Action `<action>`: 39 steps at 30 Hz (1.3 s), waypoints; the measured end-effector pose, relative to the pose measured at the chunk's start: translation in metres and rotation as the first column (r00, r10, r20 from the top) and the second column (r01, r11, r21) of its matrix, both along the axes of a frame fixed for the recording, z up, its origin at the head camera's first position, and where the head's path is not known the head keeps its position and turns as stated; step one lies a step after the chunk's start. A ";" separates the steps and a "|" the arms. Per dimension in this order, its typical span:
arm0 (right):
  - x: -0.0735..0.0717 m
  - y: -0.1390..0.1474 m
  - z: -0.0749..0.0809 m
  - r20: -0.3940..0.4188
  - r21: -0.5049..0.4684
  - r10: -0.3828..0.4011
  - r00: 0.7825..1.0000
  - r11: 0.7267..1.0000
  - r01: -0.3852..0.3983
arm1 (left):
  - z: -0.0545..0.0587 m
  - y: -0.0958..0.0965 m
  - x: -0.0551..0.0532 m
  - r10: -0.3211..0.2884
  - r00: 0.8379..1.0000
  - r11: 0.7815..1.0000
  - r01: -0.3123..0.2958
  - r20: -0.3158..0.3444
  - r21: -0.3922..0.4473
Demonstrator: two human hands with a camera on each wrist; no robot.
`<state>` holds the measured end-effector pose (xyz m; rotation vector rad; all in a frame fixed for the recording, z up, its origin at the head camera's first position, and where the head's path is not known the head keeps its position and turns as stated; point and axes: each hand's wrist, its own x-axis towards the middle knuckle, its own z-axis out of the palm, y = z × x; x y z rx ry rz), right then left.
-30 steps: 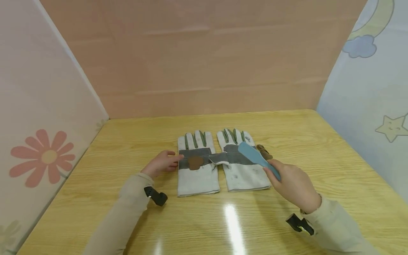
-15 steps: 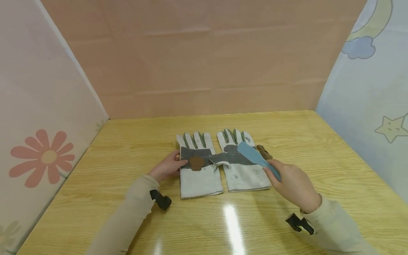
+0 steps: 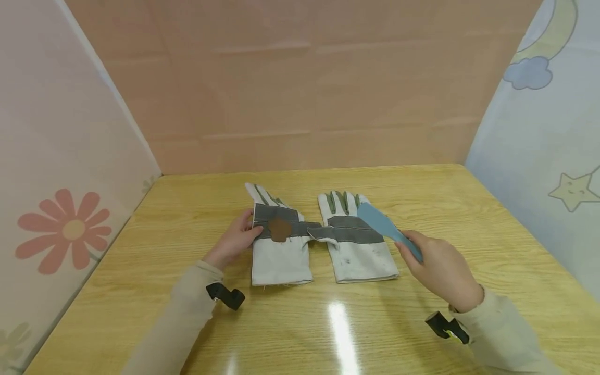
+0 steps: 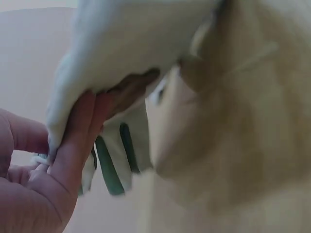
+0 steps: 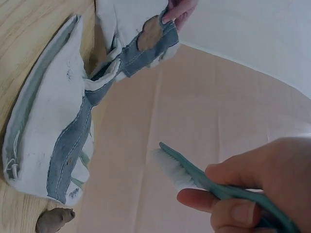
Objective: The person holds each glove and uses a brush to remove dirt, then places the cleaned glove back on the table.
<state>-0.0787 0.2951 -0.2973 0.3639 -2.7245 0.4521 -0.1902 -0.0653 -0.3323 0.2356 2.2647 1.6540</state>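
Note:
My left hand (image 3: 233, 240) pinches the outer edge of the left work glove (image 3: 281, 263), white with grey bands and green between the fingers. That edge is raised and the glove tilts. A brown patch (image 3: 279, 229) lies on its grey band. In the left wrist view, the fingers (image 4: 77, 131) reach under the white cloth. My right hand (image 3: 442, 271) grips a blue brush (image 3: 382, 224) by its handle; white bristles (image 5: 172, 167) show in the right wrist view. The brush is held near the right work glove (image 3: 363, 258), apart from the left one.
A small brown lump (image 5: 54, 221) lies on the wooden table (image 3: 300, 333) beside the right glove; the head view hides it. Printed panels (image 3: 70, 130) stand at both sides, with a plain pinkish-brown backdrop (image 3: 300, 94) behind.
The left hand has taken hold of the left glove's outer edge and lifted it, tilting the glove. The right hand and brush have shifted slightly right.

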 end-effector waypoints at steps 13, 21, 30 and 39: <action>-0.002 -0.019 0.001 -0.087 -0.096 0.098 0.991 0.990 -0.107 | 0.046 0.010 0.014 0.081 0.984 0.979 -0.049 -0.159 0.200; -0.004 -0.043 -0.002 -0.223 -0.256 0.273 0.936 0.910 -0.326 | 0.044 0.038 0.019 -0.011 0.989 0.956 0.053 -0.147 0.289; -0.009 -0.067 -0.007 -0.207 -0.247 0.358 0.910 0.881 -0.403 | 0.037 0.060 0.025 -0.036 0.991 0.956 0.072 -0.130 0.285; -0.014 -0.073 -0.011 -0.119 -0.213 0.327 0.937 0.914 -0.346 | 0.037 0.064 0.029 -0.035 0.992 0.951 0.069 -0.118 0.303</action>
